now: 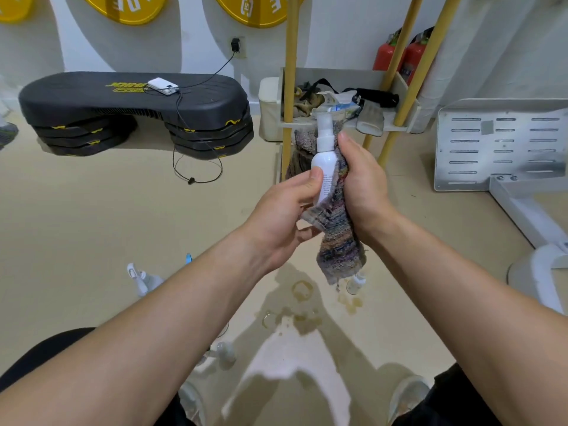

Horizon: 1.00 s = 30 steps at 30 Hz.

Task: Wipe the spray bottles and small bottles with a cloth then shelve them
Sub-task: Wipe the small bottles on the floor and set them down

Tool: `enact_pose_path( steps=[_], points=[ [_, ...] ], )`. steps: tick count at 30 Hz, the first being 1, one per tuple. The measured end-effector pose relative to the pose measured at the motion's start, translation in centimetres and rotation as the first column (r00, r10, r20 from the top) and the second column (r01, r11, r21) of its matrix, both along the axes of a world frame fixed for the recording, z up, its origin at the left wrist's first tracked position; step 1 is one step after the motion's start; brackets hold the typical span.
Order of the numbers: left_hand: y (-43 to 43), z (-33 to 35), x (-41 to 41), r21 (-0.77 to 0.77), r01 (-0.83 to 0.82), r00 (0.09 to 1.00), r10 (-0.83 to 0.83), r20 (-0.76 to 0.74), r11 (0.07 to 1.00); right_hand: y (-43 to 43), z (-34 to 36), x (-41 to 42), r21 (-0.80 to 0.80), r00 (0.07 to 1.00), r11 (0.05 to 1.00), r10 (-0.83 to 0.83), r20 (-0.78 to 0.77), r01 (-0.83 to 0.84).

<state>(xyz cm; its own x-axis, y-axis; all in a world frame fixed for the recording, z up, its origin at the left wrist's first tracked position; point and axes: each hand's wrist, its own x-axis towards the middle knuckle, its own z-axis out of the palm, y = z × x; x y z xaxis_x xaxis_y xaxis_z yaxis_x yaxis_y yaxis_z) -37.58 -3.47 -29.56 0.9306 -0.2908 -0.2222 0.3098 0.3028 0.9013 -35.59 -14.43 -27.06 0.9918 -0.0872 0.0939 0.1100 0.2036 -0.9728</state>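
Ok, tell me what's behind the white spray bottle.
The striped cloth, wrapped against the white spray bottle by the right hand; the left hand grips its lower part. The bottle's back and the right fingers are hidden.

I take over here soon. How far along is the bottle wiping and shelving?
Done: nothing confirmable; I make out no bottle on the shelf tray. In hand: the left hand holds a white spray bottle while the right hand wraps the cloth round it. Left: shelving it, plus at least three others below: a clear spray bottle, a small bottle and a third bottle.
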Motion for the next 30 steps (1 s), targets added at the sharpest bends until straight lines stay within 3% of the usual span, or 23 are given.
enact_pose_path(
  steps=[2, 5, 8, 11, 14, 20, 24, 27, 30],
  points=[
    [-0.7, -0.4, 0.1, 0.034, -0.151, 0.988, 0.150, 0.029, 0.988, 0.3, -0.5, -0.2, -0.015, 0.998, 0.999, -0.050, -0.034, 0.049],
    [-0.9, -0.9, 0.3, 0.118, -0.342, 0.940, 0.338, 0.050, 0.932, 1.0, -1.8, -0.3, -0.166, 0.996, 0.982, -0.084, 0.036, 0.088],
    [-1.1, -0.9, -0.1, 0.186, -0.416, 0.908, 0.394, 0.141, 0.890, 0.9, -2.0, -0.3, -0.243, 0.992, 0.964, -0.083, 0.094, 0.104],
    [-1.9, -0.6, -0.9, 0.188, -0.363, 0.924, 0.327, 0.198, 0.913, 0.3, -1.2, -0.3, -0.139, 0.990, 0.980, -0.140, 0.017, 0.141],
    [-1.9, -0.5, -1.0, 0.162, -0.281, 0.955, 0.259, 0.146, 0.946, 0.3, -1.1, -0.5, -0.015, 0.976, 0.983, -0.182, -0.121, 0.182],
    [-1.4, -0.3, -1.1, 0.186, -0.081, 0.993, 0.064, 0.095, 0.979, -0.3, -1.1, -0.1, 0.034, 0.966, 0.989, -0.132, -0.222, 0.143],
    [-1.7, -0.2, -1.1, 0.145, -0.111, 0.991, 0.098, 0.091, 0.983, -0.5, -1.0, -0.1, 0.015, 0.966, 0.992, -0.119, -0.232, 0.126],
    [-1.6, 0.3, -1.2, 0.123, -0.179, 0.983, 0.173, 0.056, 0.976, -0.2, -0.9, -0.5, -0.047, 0.983, 0.994, -0.101, -0.152, 0.095],
    [-1.4, 0.7, -0.9, 0.186, -0.240, 0.970, 0.231, 0.070, 0.953, 0.1, -0.4, -0.7, -0.016, 0.990, 0.998, -0.062, -0.125, 0.060]
  ],
)
